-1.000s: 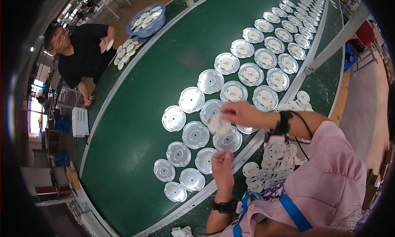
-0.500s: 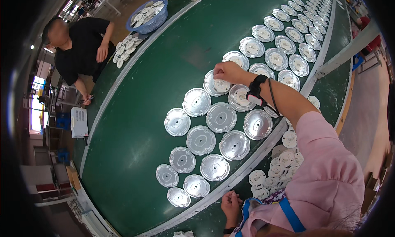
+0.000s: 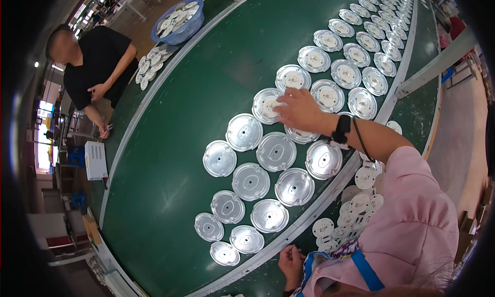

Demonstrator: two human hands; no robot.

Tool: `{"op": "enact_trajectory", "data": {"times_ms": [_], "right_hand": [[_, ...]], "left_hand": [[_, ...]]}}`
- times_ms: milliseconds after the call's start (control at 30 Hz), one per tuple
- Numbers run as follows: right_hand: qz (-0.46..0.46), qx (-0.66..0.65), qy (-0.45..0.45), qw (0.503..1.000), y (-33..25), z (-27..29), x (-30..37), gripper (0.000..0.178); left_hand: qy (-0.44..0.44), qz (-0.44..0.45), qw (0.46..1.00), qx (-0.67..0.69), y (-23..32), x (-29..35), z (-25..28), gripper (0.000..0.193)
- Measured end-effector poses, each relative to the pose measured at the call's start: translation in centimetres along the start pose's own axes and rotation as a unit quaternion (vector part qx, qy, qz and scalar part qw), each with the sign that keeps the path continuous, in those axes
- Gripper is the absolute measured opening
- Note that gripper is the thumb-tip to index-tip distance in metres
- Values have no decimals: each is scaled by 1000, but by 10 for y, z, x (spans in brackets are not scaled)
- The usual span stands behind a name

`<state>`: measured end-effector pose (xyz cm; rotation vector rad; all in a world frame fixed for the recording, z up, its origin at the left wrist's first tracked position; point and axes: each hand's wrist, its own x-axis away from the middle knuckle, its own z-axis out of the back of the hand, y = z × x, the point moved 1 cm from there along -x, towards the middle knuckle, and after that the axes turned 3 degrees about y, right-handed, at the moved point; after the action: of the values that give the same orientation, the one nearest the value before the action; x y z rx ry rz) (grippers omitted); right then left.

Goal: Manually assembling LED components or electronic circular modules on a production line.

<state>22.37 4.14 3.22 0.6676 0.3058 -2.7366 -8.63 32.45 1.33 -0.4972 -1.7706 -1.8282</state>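
Note:
Shiny round metal plates lie in rows on the green conveyor belt (image 3: 165, 142); the far ones carry white round circuit boards. My right hand (image 3: 301, 110) is over these rows, open, fingers stretched out and slightly blurred. Its fingertips reach the edge of a white circuit board (image 3: 267, 106) on one plate. Beneath the hand another plate (image 3: 301, 135) is partly hidden. Nearer plates, such as this bare one (image 3: 250, 181), have no board. My left hand (image 3: 292, 261) rests by the belt's near rail with fingers curled in, and nothing shows in them.
Loose white circuit boards (image 3: 356, 209) are piled beside my right arm, beyond the metal rail (image 3: 304, 222). Across the belt stands a person in black (image 3: 100, 65), near a blue basket (image 3: 191, 27) of boards, a loose stack (image 3: 152, 65) and a white box-shaped device (image 3: 96, 161). A slanted post (image 3: 438, 65) rises at right.
My right hand has drawn back slightly right and down, and its closed fingers have spread. A white board now shows on the plate it was over. My left hand is almost still.

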Motion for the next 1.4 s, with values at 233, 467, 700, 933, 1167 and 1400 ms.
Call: {"op": "enact_trajectory", "data": {"times_ms": [233, 467, 700, 933, 1167, 1400], "right_hand": [[16, 47, -59, 997, 2, -3, 15, 34], [-6, 49, -126, 991, 0, -3, 6, 32], [-15, 38, -154, 987, 1, -3, 5, 31], [-24, 43, -167, 985, 2, 0, 3, 29], [-30, 31, -167, 985, 1, -1, 3, 29], [-17, 45, -144, 988, 4, -4, 4, 27]], "left_hand": [[-7, 34, 999, 6, 3, 0, 3, 16], [4, 9, 1000, 8, -2, -1, 4, 14], [6, 13, 1000, 2, 0, 0, 4, 13], [3, 8, 1000, 8, -4, -2, 7, 13], [8, 9, 1000, 11, -4, -1, 7, 14], [9, 21, 1000, 6, -5, -2, 9, 15]]}}
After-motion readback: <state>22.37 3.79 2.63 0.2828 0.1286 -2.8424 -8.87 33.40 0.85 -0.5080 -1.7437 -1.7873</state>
